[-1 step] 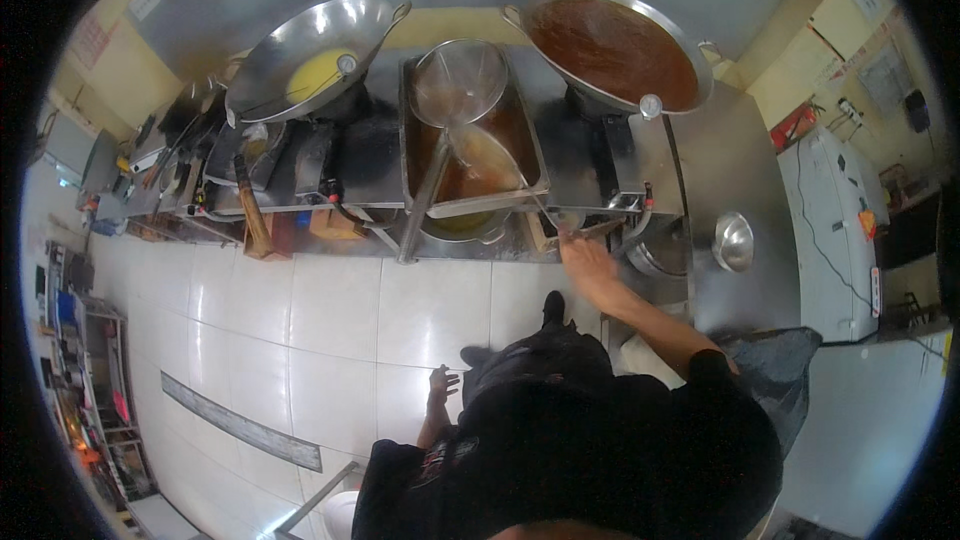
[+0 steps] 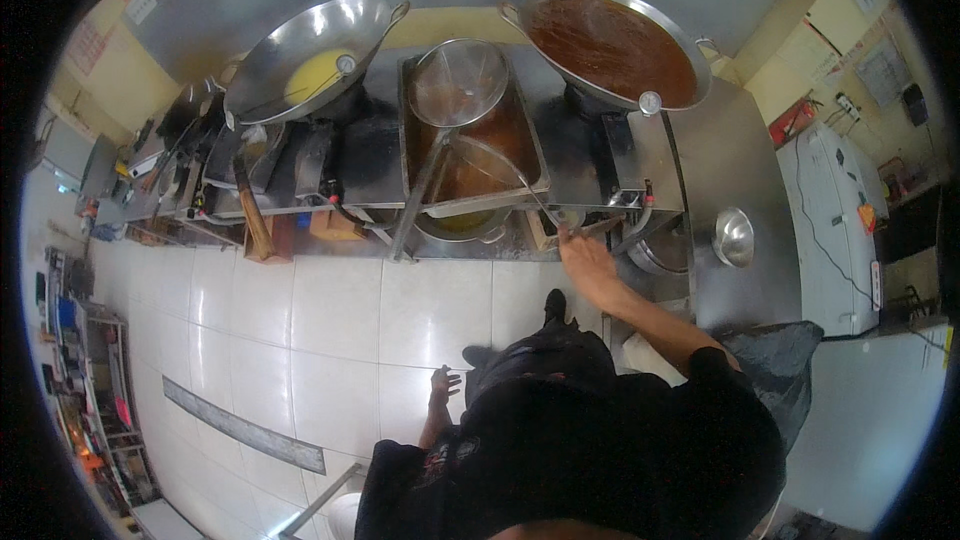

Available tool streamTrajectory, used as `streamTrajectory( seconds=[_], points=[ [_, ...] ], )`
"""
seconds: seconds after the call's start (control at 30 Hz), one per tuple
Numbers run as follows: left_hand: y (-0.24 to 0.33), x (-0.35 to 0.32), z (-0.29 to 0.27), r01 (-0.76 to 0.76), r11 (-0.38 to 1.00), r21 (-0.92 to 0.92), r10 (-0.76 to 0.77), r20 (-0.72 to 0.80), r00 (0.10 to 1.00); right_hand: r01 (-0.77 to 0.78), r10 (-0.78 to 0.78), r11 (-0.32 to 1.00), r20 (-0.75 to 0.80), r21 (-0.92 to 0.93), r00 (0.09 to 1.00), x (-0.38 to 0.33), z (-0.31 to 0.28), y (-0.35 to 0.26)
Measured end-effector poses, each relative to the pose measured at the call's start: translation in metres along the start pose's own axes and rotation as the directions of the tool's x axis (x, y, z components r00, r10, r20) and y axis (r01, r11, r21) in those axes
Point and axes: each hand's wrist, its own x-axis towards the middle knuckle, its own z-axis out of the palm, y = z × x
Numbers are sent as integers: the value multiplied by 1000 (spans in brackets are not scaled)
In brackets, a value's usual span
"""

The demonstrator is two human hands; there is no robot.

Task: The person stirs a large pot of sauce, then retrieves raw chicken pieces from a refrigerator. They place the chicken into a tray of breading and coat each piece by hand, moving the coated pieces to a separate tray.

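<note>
Light's looking pretty even and kinda cool here, seemingly coming from overhead, with white streaks glaring off the tiled floor (image 2: 335, 290) and highlights popping inside the left wok (image 2: 350, 25), while the black shirt (image 2: 620, 430) is swallowing most of its folds and the space under the table (image 2: 740, 160) is sitting in shadow. The fisheye is really tilting the white fridge (image 2: 835, 230) and the left-hand shelves (image 2: 105, 390), with black corners and a bluish fringe closing in around the rim. Fine detail's going soft too, so the little dials (image 2: 651, 102) are blurring.
</note>
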Motion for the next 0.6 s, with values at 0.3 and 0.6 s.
streamTrajectory(
  seconds=[0.3, 0.6],
  points=[
    [-2, 3, -53, 64, 990, -126, -60, 41, 997, 124, -113, 980, 76, -153, 991, 5, 2, -38],
    [1, 39, -15, 69, 997, -17, -69, 4, 998, 15, -15, 1000, 25, -24, 1000, 22, -34, 13]
  ],
)
